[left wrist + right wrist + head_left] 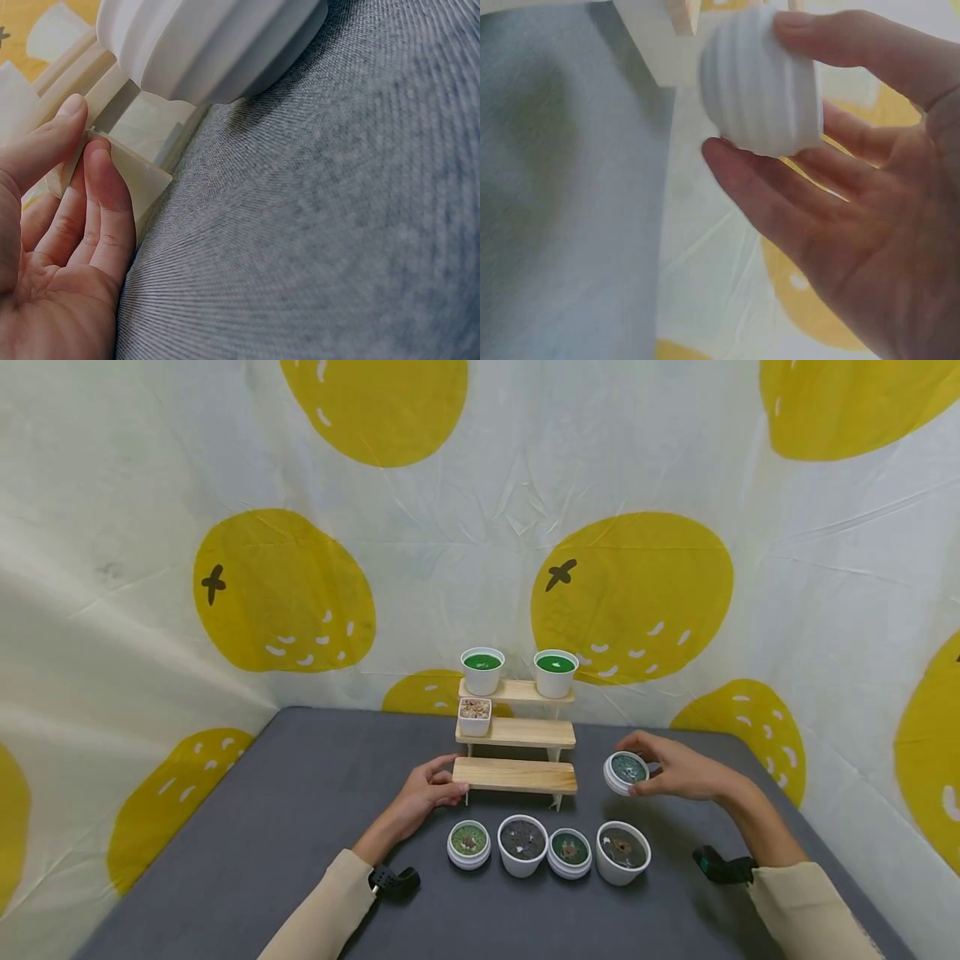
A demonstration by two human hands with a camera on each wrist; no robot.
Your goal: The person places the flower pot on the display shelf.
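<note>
My left hand [422,793] grips the left end of the lowest step of a three-tier wooden display stand [517,774]. In the left wrist view, thumb and fingers pinch the stand's end [139,180]. Held up to the right of the stand is a small white ribbed pot [619,783] with a dark green top, in my right hand [686,770]. The right wrist view has the thumb on one side of this pot [761,90] and fingers on the other, with its top hidden.
In front of the stand are a green-topped pot [468,852], a dark-topped pot [521,860], a low pot [570,864] and a larger pot [621,868]. Two green-filled cups [482,678] occupy the top step; a square cup [474,722] sits on the middle one. A patterned curtain [450,568] hangs behind.
</note>
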